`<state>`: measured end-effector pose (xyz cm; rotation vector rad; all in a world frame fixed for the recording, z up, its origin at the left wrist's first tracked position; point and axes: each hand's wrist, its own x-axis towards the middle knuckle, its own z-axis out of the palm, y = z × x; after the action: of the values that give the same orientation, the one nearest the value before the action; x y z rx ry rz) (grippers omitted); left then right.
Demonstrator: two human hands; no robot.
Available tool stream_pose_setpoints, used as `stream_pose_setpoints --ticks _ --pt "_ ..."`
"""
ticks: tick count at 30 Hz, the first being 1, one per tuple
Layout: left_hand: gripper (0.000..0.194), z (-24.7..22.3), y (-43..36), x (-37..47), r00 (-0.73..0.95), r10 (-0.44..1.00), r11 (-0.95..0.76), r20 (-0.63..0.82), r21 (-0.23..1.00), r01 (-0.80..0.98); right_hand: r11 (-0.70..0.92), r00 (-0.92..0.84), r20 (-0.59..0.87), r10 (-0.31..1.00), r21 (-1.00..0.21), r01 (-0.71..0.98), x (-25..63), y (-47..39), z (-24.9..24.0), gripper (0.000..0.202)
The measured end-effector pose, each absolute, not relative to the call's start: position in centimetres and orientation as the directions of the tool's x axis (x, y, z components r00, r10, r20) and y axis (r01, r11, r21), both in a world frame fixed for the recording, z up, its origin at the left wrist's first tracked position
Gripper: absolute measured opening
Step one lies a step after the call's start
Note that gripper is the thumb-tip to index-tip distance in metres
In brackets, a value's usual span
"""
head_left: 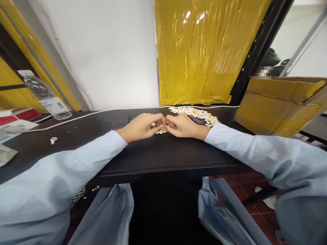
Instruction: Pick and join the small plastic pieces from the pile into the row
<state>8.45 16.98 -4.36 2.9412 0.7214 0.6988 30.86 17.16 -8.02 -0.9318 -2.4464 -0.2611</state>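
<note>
My left hand [146,126] and my right hand [182,126] meet over the black table [153,153], fingertips almost touching. Thumb and forefinger of each hand are pinched together. A small pale piece seems to sit between the fingertips, too small to name. Right under them lies a little cluster of small round, button-like discs [161,131], whitish and yellow, partly covered by the fingers. Behind my right hand spreads a larger pile of similar discs [196,112], around a dark flat item [196,119] that my right hand partly hides.
An open cardboard box [270,107] stands at the right. A clear plastic bottle [47,95] is at the back left, near papers and a red-and-white box [27,115]. A white cable [102,110] runs along the back edge. A white earbud [53,140] lies on the left.
</note>
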Motion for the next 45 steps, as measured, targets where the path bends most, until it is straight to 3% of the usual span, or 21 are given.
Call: stream_pose_setpoints --ticks 5,10,20,28,35,40,45 --pt "0.015 -4.3 16.8 8.5 0.804 0.428 -0.896 0.412 0.077 0.438 0.74 -0.649 0.487 0.585 0.008 0.673 30.7 16.9 -7.8 0.019" --pt "0.017 -4.5 17.2 8.4 0.781 0.474 -0.873 0.406 0.101 0.477 0.727 -0.607 0.517 0.604 -0.045 0.685 30.9 17.1 -7.8 0.02" --pt "0.021 -4.9 18.3 8.2 0.748 0.55 -0.827 0.372 0.117 0.55 0.545 -0.426 0.468 0.774 -0.151 0.825 31.0 17.6 -7.5 0.014" --pt "0.026 -4.2 18.2 7.9 0.762 0.547 -0.823 0.346 0.055 0.566 0.478 -0.369 0.46 0.808 -0.146 0.866 31.1 18.2 -7.9 0.012" --pt "0.034 -3.2 17.6 7.2 0.662 0.704 -0.609 0.258 -0.262 0.749 0.49 -0.367 0.481 0.796 -0.156 0.858 31.1 18.1 -7.8 0.012" --pt "0.036 -3.8 17.1 7.6 0.561 0.8 -0.466 0.214 -0.368 0.805 0.496 -0.376 0.482 0.792 -0.147 0.856 31.2 18.3 -8.0 0.012" --pt "0.034 -4.7 17.0 7.9 0.573 0.796 -0.463 0.198 -0.411 0.785 0.49 -0.371 0.479 0.796 -0.149 0.859 31.1 18.3 -8.0 0.012"
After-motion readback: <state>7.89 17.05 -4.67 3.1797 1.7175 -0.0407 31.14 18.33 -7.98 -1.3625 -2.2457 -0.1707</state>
